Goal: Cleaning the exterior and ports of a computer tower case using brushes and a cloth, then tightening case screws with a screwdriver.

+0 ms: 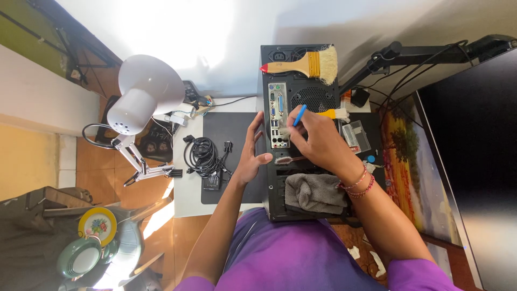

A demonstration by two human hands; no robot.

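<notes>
While the right hand [318, 141] pinches a thin blue-handled tool [299, 115] against the rear port panel [278, 116] of a black computer case [301, 134] lying on the desk, the left hand [251, 156] is open, fingers spread, steadying the case's left side. A grey cloth [315, 193] rests on the case near the wrists. A wide wooden paintbrush [304, 63] lies across its far end. Coiled black cables [204, 156] sit to the left, beside a white desk lamp [142, 94].
</notes>
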